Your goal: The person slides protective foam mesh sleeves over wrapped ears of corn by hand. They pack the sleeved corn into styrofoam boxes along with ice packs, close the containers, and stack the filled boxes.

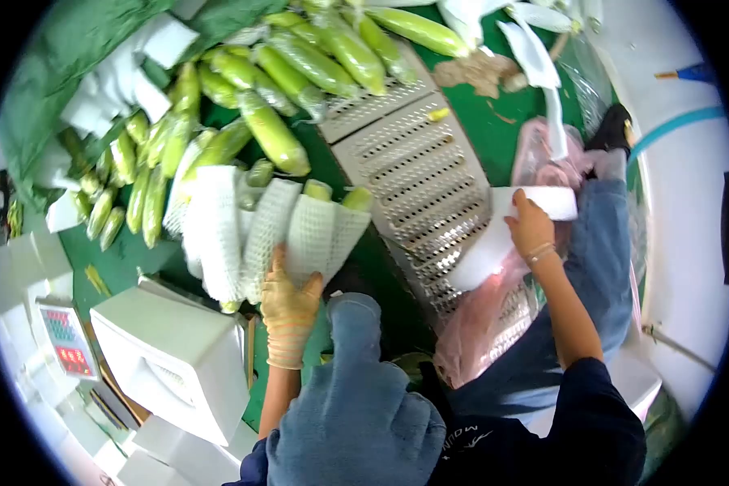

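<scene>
My left hand (287, 304), in a yellowish glove, lies against the lower ends of several white foam net sleeves (312, 235). Its thumb and forefinger are spread apart. Pale green tips of long vegetables (355, 198) poke out of some sleeves. Bare except for a bracelet, my right hand (531, 228) pinches a curved white foam sheet (482, 253) by its upper edge. This sheet hangs over a perforated metal plate (417, 174) and a pink plastic bag (470, 340).
Many long green vegetables in clear film (275, 142) are piled at upper left. A white boxy machine (174, 348) stands at lower left, beside a red digital display (73, 359). Brown crumpled paper (479, 74) and white foam strips (535, 57) lie at upper right.
</scene>
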A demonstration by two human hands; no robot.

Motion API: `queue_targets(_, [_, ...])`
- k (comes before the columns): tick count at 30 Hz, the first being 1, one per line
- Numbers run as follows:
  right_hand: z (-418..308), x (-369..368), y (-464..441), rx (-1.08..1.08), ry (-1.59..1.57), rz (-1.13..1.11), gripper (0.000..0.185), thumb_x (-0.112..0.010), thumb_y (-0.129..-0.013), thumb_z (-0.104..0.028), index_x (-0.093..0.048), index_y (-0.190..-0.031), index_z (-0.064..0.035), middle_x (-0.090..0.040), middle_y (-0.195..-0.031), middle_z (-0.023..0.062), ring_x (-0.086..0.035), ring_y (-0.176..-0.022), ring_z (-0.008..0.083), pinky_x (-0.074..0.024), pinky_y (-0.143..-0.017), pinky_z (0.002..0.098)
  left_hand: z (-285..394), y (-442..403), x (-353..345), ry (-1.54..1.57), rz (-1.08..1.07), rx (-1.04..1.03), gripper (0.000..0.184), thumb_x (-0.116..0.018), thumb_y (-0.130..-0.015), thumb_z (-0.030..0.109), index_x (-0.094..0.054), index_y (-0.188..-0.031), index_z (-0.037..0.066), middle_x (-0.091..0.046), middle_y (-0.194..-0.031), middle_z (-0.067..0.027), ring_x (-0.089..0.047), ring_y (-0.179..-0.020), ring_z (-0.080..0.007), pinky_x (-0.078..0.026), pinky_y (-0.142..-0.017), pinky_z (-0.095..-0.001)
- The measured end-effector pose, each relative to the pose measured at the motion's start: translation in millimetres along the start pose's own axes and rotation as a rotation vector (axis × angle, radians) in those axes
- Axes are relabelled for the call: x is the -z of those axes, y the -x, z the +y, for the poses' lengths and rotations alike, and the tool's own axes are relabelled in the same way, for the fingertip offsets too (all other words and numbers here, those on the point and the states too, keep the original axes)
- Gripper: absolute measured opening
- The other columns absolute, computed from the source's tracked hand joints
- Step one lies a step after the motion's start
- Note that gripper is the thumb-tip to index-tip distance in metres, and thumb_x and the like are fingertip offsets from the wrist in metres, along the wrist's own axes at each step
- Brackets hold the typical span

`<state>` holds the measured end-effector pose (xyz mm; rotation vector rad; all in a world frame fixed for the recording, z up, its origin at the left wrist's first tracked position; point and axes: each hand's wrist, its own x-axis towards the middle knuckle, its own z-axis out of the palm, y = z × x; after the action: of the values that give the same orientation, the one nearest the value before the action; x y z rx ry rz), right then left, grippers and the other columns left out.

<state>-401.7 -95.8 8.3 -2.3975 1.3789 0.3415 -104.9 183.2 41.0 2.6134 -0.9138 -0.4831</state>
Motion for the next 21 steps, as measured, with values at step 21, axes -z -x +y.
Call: queue_targets(21, [-298,-92,-174,-0.018,-1.340,-0.396,0.042,-0.069,-0.080,-0.036,-0.060,-0.087,0.0046,-0.063,-0.085,0.0162,-0.061,-0.071,0.0228,-0.0500,-0.057,0.0352,-53,-261,-99,0.907,0.306,0.309,0.047,-0.064,-0.079,0.041,-0.061,-0.095,-0.003,-0.064,-0.091,-0.0139,-0.059,-0.082,-0.0256,-0.047,-0.077,-0.0341])
